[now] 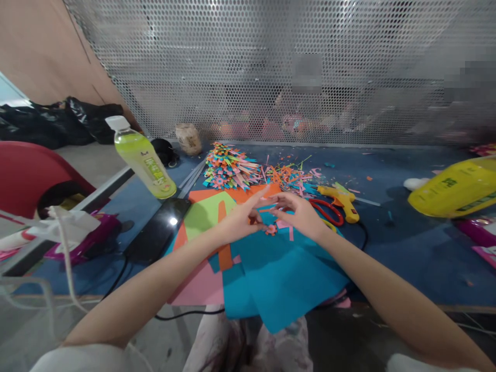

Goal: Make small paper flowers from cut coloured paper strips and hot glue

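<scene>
My left hand (pixel 245 219) and my right hand (pixel 300 213) hover close together over stacked coloured paper, their fingertips almost meeting. The fingers of both are bent inward, and what they pinch is too small to make out. A small orange-pink paper flower (pixel 271 230) is at my left fingertips; I cannot tell whether it is held or lies on the blue paper (pixel 287 279). Beside my right hand is a pink paper strip (pixel 291 233). An orange strip (pixel 225 257) lies under my left wrist. Red-handled scissors (pixel 328 211) are partly hidden behind my right hand.
Behind the paper stand a pile of fringed paper flowers (pixel 228 168) and shredded strips (pixel 289 178). A yellow glue gun (pixel 341 200) lies to the right, near a yellow bottle (pixel 455 188). A drink bottle (pixel 145 160) and black power bank (pixel 157 232) are left. Perforated metal (pixel 251 62) backs the table.
</scene>
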The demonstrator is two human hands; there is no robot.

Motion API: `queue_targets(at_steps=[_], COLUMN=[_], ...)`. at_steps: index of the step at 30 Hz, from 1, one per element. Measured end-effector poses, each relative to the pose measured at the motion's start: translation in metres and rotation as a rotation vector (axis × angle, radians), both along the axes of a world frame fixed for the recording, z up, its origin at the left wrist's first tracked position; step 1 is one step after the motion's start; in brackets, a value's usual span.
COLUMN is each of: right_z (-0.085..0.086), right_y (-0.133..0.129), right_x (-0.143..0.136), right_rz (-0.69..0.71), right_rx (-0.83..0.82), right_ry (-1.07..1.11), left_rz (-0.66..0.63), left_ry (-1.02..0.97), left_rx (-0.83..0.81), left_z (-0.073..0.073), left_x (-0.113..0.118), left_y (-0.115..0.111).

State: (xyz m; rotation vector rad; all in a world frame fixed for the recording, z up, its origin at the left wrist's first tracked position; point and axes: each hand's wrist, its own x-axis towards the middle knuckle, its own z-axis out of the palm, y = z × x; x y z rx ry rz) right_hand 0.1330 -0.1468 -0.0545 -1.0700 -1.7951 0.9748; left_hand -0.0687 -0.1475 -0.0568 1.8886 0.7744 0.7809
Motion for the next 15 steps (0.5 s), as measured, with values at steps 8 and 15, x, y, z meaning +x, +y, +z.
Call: queue_targets(at_steps=[8,15], right_z=[0.007,0.014], right_y=[-0.001,0.010], right_x=[-0.001,0.022], right_rz=[0.023,-0.114], right_rx=[-0.193,-0.033], right_ry=[0.170,-0.013], left_rz=[-0.085,0.046], left_ry=[-0.117,-0.178], left_rx=[-0.016,-0.049], left_z=[0.003,0.005], left_x=[0.001,-0.009], left_y=[-0.002,0.004])
